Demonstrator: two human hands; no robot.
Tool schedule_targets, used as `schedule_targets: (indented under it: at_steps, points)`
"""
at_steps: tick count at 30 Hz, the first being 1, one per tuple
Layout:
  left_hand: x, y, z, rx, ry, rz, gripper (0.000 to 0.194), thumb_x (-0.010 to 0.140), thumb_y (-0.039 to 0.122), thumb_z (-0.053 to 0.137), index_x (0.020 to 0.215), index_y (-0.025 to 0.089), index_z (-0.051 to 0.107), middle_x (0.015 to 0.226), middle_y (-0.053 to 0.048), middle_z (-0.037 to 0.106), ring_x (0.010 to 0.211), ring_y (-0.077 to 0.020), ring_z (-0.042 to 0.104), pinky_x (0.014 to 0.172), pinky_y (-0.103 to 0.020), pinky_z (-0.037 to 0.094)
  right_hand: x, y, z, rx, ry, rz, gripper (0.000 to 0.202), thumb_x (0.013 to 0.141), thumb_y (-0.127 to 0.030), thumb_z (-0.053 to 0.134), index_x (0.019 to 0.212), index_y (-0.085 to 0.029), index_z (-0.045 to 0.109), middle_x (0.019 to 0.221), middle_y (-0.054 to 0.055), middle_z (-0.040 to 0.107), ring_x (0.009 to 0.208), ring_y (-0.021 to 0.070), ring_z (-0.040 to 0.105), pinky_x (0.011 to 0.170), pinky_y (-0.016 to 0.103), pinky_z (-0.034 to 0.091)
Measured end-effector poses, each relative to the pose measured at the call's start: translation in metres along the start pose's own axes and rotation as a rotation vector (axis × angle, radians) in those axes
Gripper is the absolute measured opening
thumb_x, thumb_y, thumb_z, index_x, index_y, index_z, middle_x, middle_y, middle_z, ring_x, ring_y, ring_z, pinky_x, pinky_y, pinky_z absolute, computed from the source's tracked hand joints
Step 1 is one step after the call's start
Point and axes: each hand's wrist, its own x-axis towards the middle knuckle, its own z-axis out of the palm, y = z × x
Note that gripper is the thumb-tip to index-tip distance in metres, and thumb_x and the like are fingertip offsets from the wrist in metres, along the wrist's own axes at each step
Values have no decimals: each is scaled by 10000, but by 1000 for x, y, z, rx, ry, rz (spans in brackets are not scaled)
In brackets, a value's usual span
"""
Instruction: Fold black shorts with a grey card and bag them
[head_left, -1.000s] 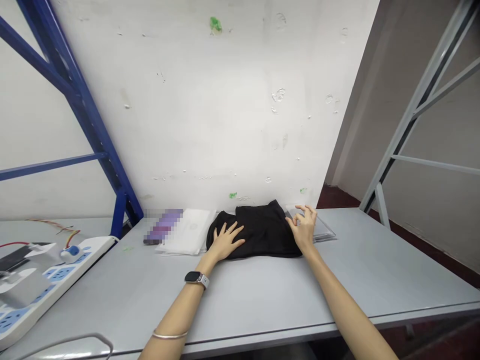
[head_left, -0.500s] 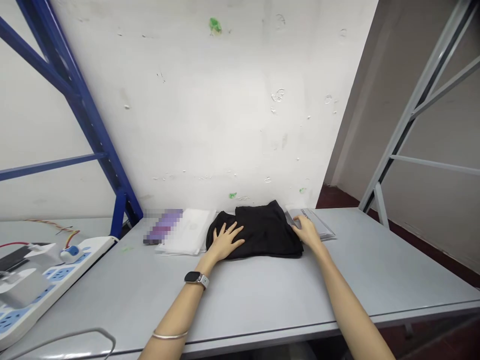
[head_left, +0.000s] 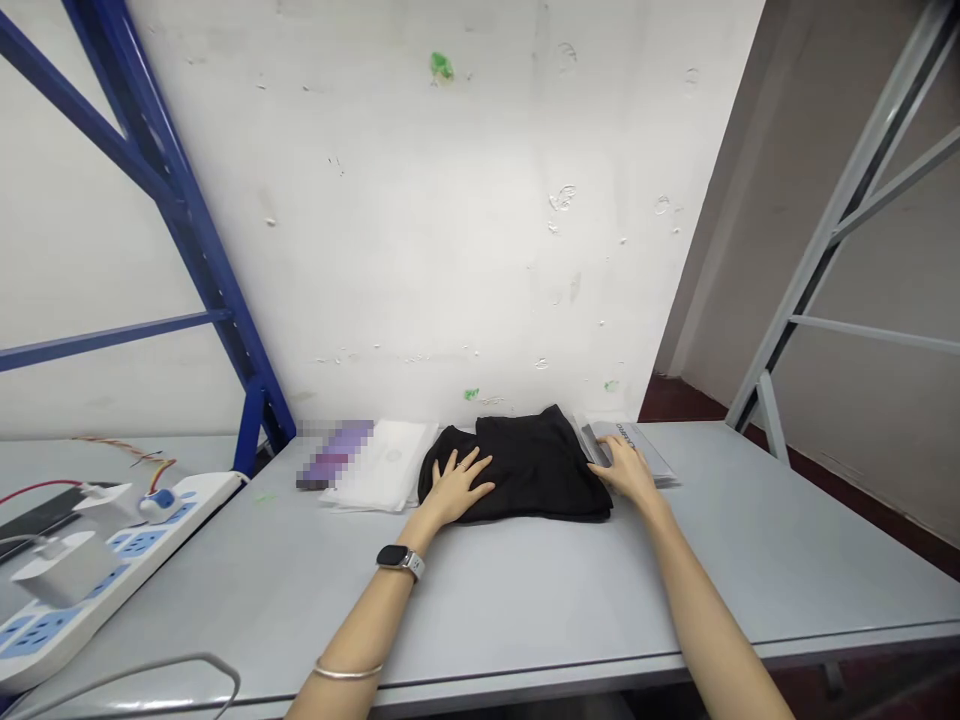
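Observation:
A folded black garment (head_left: 532,465) lies on the grey table near the wall; its exact kind cannot be made out. Spread flat on its left part is my left hand (head_left: 454,490), fingers apart, with a watch on the wrist. At the garment's right edge is my right hand (head_left: 628,468), thumb close to the cloth and fingers apart over a stack of printed plastic bags (head_left: 651,455). I cannot tell whether those fingertips touch the top bag. Left of the garment lie white translucent bags (head_left: 382,468), partly overlapped by the cloth.
A blurred purple item (head_left: 337,455) lies beside the white bags. At the left stand a power strip (head_left: 161,540) with plugged-in adapters and a blue metal frame (head_left: 199,245). A loose grey cable (head_left: 191,658) curves over the front left of the table (head_left: 540,590). A white wall (head_left: 420,220) rises behind.
The view has shifted slightly, so the whole scene sits a little further right. My right hand has turned slightly at the garment's edge; my left hand rests in the same place.

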Motion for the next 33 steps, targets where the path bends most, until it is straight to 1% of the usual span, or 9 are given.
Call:
schedule_targets:
  at_steps: [4,9,12,16,20,23,25,29,33]
  points:
    - [-1,1,-1,0,-2,0,559,953,546,417,1484,377,371,1605,-1,254,1472,-401,137,1118,-698,105,-4,-13,-2,-128,19,-4,407,731,-163,554,1135,-166,611,1211,122,633,1177,290,555,1007,462,375]
    - [-3,2,-1,-18,-2,-8,555,953,548,416,1479,377,378,1607,14,246,1473,-402,129,1126,-687,94,-3,-23,-9,-185,96,75,356,789,-122,470,1094,-121,654,1074,164,692,926,294,655,777,392,469]
    - [-3,2,1,-28,5,0,563,949,569,409,1478,381,378,1607,15,247,1470,-412,127,1126,-686,90,-3,-21,-10,-159,257,128,352,864,-166,413,1113,-124,660,1051,168,709,868,294,672,709,383,479]
    - [-4,3,3,-43,33,-3,635,937,545,455,1521,369,279,1613,-9,237,1475,-398,119,1132,-673,104,-3,-19,-12,-57,568,119,370,923,-223,374,1143,-106,647,1054,172,716,926,299,682,746,390,505]
    - [-7,10,-3,-17,266,37,797,909,452,556,1561,338,113,1635,-41,144,1490,-353,87,1147,-624,154,-5,-39,-15,70,744,-79,363,962,-226,377,1208,-126,623,1152,167,694,1064,287,661,875,402,510]
    - [-11,18,-12,58,513,86,745,918,337,557,1557,304,176,1636,-56,133,1496,-312,91,1171,-536,172,-12,-71,-7,146,611,-398,371,966,-161,371,1244,-181,616,1256,124,658,1205,254,593,1011,415,457]
    - [-13,20,-16,105,591,109,692,917,264,548,1541,300,250,1632,-50,157,1496,-310,88,1171,-519,172,-17,-93,4,161,451,-592,384,967,-125,360,1221,-210,635,1260,94,660,1225,238,579,1031,423,444]
    - [-15,19,-12,148,534,182,669,867,112,541,1481,327,384,1594,-27,285,1475,-310,174,1155,-549,189,-30,-120,24,128,189,-812,388,974,-113,352,1143,-233,680,1165,80,704,1145,225,620,983,426,469]
    - [-12,14,-4,61,388,210,513,865,69,495,1314,301,580,1400,-44,563,1307,-254,466,1111,-512,300,-38,-116,24,128,183,-811,333,954,-142,402,1112,-230,682,1135,98,694,1065,239,637,918,427,502]
